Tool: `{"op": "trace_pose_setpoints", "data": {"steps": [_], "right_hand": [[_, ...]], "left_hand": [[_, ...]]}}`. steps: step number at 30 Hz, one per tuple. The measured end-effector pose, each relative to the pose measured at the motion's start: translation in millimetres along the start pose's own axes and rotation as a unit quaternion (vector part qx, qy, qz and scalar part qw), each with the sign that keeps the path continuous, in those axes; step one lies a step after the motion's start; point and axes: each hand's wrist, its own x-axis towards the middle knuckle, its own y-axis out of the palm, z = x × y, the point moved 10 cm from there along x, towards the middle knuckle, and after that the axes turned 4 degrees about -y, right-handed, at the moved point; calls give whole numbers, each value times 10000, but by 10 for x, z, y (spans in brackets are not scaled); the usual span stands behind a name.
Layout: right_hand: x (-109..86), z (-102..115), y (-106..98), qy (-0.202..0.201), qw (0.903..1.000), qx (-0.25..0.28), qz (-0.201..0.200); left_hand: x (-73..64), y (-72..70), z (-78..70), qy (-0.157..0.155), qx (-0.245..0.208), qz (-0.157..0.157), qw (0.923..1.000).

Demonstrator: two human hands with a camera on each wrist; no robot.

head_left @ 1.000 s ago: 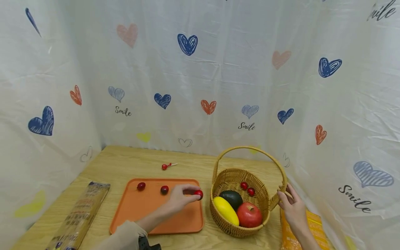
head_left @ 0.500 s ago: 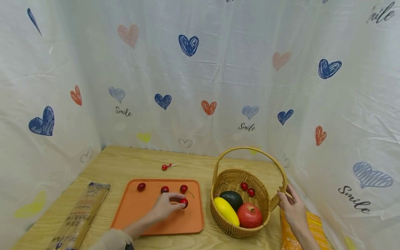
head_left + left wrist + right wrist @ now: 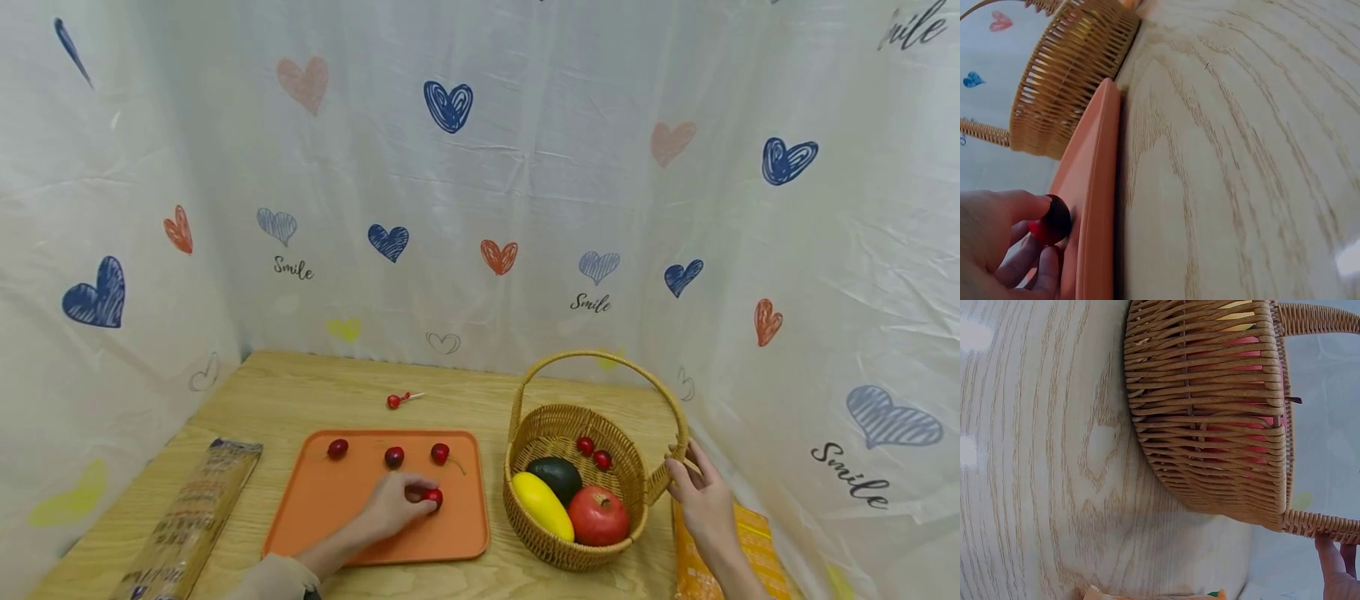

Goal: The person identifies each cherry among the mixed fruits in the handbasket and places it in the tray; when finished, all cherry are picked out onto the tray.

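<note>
My left hand [image 3: 397, 504] pinches a red cherry [image 3: 432, 499] between thumb and fingers, low over the orange tray [image 3: 315, 517]. The left wrist view shows this dark red cherry [image 3: 1052, 222] close to the tray surface; whether it touches is unclear. Along the tray's far half lie three more cherries, the rightmost cherry [image 3: 440, 453] with a visible stem. My right hand [image 3: 705, 500] holds the right side of the handle of a wicker basket [image 3: 558, 557]. Inside are two cherries [image 3: 593, 452], a dark green avocado-like fruit [image 3: 555, 479], a yellow fruit [image 3: 542, 505] and a red pomegranate-like fruit [image 3: 599, 516].
A small red cherry-like item with a pale stick [image 3: 395, 401] lies behind the tray. At the left is a long clear-and-brown package [image 3: 191, 517]. An orange packet [image 3: 757, 542] lies under the right forearm. A heart-printed curtain [image 3: 480, 183] surrounds the wooden table [image 3: 300, 383].
My left hand has moved left and nearer from the tray's right edge, a cherry between its fingers. A stemmed cherry at the tray's back right has come into view. The right hand stays put.
</note>
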Motion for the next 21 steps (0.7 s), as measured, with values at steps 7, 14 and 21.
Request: {"op": "trace_pose_setpoints", "data": {"steps": [7, 14, 21], "right_hand": [[-10, 32, -17, -101, 9999, 15, 62], [-22, 33, -25, -147, 9998, -27, 112], [-16, 56, 3, -251, 9997, 14, 69]], "left_hand": [[78, -34, -77, 12, -261, 56, 9996], [212, -107, -358, 145, -715, -62, 9973], [354, 207, -808, 510, -974, 48, 9939]]}}
